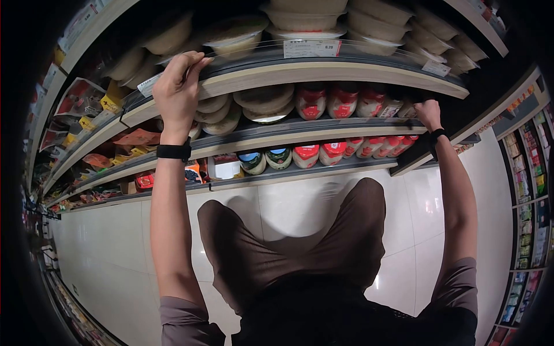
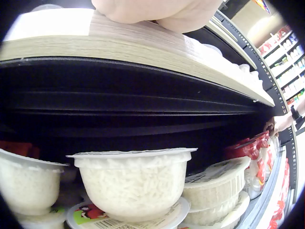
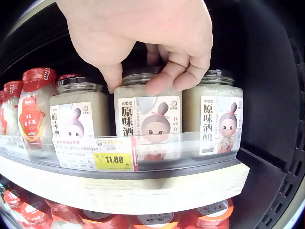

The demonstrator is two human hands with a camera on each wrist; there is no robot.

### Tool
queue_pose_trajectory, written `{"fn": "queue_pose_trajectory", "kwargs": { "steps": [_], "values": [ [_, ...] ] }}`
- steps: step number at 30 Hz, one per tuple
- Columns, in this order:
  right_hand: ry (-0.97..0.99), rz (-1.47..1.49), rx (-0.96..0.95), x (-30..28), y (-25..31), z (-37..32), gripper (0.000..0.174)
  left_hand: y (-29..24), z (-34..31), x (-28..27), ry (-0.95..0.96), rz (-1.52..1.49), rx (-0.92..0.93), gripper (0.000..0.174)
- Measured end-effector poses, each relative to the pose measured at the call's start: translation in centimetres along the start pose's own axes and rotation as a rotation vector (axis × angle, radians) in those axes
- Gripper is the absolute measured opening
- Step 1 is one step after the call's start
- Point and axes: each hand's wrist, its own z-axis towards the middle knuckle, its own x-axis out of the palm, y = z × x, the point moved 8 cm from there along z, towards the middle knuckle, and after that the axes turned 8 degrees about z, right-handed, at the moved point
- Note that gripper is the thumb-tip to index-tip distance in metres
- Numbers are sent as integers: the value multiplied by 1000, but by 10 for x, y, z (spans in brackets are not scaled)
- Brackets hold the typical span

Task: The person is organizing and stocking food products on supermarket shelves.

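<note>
My right hand [image 3: 143,43] reaches down over a squat glass jar [image 3: 152,126], thumb on one side and curled fingers on the other, gripping it around the neck. The jar has a white label with a cartoon figure and stands on the shelf behind a clear front strip. Matching jars [image 3: 219,114] stand on both sides of it. Higher up at the left, my left hand [image 1: 178,92] rests at the upper shelf's front edge [image 2: 128,47], its fingers bent over the clear rail. Below that hand in the left wrist view are rice-filled plastic bowls [image 2: 133,181].
A yellow price tag [image 3: 114,160] hangs on the strip before the jars. Red-capped jars [image 3: 35,107] stand further left, and more red-lidded ones [image 1: 306,154] fill the bottom shelf. A dark side panel [image 3: 271,95] closes the shelf's right end. Stacked bowls [image 1: 306,17] sit on the upper shelf.
</note>
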Motion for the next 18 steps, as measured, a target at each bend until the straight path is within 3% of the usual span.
{"fn": "queue_pose_trajectory", "kwargs": {
  "steps": [8,10,12,14,16,18],
  "values": [
    [-8,-283,2,-3,13,-20,42,4,-1,-1,-27,3,8,12],
    [-73,-146,33,-17,45,-52,47,2,0,-3,-41,-19,23,13],
    [-250,-76,-212,-24,81,-93,46,1,0,-5,-48,-6,32,13],
    [-150,44,-401,-21,118,-136,40,6,-1,-3,-51,-45,25,13],
    [190,291,-237,-9,148,-177,29,5,0,-5,-50,-61,14,13],
    [262,267,-493,20,143,-220,22,7,-1,-6,-63,-35,1,11]
  ]
}}
